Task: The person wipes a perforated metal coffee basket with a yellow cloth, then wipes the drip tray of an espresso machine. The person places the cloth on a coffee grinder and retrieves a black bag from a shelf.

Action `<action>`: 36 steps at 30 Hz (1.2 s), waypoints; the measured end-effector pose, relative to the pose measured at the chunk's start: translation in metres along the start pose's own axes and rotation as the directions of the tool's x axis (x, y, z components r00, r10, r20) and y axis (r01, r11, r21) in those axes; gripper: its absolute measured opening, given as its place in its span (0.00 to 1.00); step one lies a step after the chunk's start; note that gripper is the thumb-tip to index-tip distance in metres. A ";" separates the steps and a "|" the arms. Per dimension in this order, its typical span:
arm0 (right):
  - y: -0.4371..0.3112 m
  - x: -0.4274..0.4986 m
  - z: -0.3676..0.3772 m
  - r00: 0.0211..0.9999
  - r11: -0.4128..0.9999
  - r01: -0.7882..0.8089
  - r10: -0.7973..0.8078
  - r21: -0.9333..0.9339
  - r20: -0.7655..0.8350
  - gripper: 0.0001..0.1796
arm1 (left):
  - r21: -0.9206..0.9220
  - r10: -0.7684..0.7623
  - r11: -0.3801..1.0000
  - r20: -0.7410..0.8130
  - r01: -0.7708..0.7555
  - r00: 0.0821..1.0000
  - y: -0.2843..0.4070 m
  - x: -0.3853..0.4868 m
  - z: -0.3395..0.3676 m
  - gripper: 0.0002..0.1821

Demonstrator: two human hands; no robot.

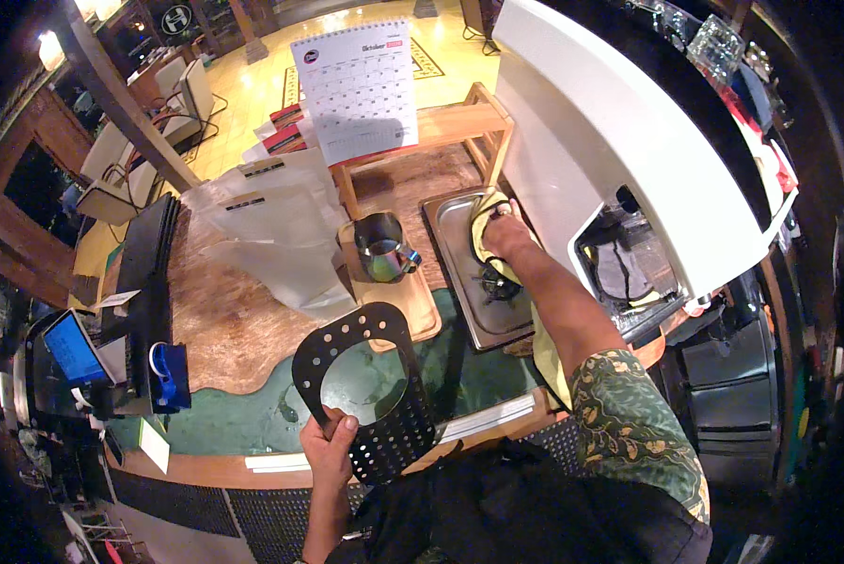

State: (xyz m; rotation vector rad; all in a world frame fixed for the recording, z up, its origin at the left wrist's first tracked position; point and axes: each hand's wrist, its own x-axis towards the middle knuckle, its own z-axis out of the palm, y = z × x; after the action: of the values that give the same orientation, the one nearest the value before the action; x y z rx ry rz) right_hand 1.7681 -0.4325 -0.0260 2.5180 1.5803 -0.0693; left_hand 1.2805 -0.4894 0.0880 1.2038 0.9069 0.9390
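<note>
My left hand grips the edge of a black perforated plate with a large oval opening, held up over the front of the counter. My right hand is closed on a yellow-green cloth, pressed into a shallow stainless steel tray. Part of the cloth hangs down beside the tray, behind my forearm. A dark object with spokes lies in the tray below the hand. Left of the tray, a dark metal milk pitcher with an iridescent handle stands on a wooden tray.
A white machine housing rises right of the steel tray, with a grey cloth in its recess. A desk calendar rests by a small wooden stand. Paper bags lie on the wood-and-green counter; a lit screen is far left.
</note>
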 end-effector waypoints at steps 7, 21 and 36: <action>-0.058 0.001 -0.026 0.965 0.927 0.247 -0.263 0.282 0.021 0.18 | 0.103 -0.037 0.994 -0.030 0.040 0.999 0.005 -0.024 0.000 0.16; -0.064 -0.083 -0.056 0.890 0.899 0.436 -0.424 -0.041 0.167 0.23 | 0.047 -0.005 0.999 -0.078 0.008 0.997 0.004 -0.038 0.001 0.14; -0.122 -0.041 -0.003 0.964 0.926 0.225 -0.166 0.303 -0.207 0.23 | 0.106 -0.127 0.984 -0.151 0.144 0.980 -0.007 -0.056 0.009 0.16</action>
State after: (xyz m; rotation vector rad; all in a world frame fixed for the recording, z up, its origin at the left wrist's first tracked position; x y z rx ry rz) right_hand 1.6402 -0.4162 -0.0319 2.6565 2.0427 -0.1445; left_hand 1.2702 -0.5454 0.0864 1.1669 1.1581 0.8814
